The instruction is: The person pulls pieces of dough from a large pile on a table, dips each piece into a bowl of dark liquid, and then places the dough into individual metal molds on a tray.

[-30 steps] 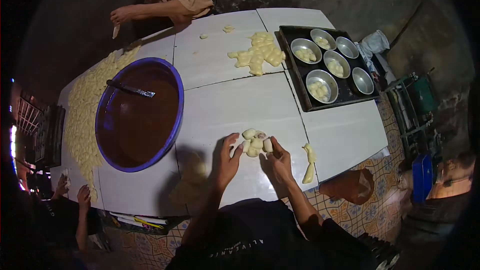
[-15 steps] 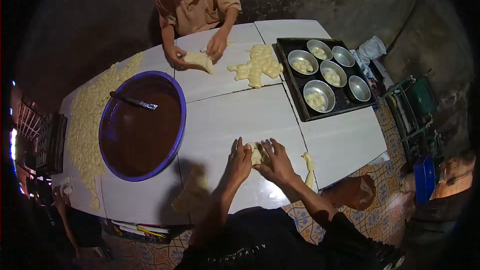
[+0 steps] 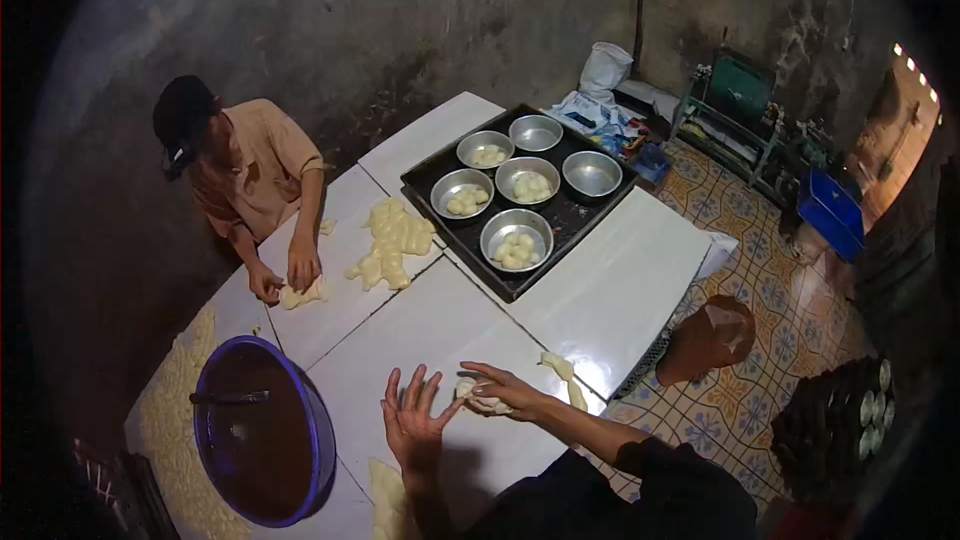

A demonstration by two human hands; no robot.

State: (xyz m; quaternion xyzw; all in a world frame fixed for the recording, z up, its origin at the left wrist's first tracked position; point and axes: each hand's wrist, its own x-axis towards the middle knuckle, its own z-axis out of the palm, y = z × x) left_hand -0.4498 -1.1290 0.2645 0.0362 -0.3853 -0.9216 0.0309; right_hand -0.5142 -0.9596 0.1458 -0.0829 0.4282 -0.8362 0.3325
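At the near side of the white table [image 3: 430,340], my right hand [image 3: 503,390] is closed over a small lump of pale dough [image 3: 480,402]. My left hand [image 3: 416,422] is raised just left of it, fingers spread, palm showing and nothing in it. A narrow strip of dough [image 3: 566,380] lies to the right of my right wrist. Beside my left forearm is a flat sheet of dough [image 3: 388,498], partly out of view. Across the table, a co-worker's hands [image 3: 290,275] press on another dough piece [image 3: 302,294].
A black tray [image 3: 512,288] carries several round metal tins [image 3: 517,240], most with dough balls inside. A flattened dough mass [image 3: 392,240] lies beside it. Left stands a purple basin [image 3: 325,430] of brown filling with a dark-handled tool, near many small dough pieces [image 3: 190,390].
The view has swung to the right. My left hand has come off the dough and opened, while my right hand stays on it. The co-worker's dough is lower, against the table.
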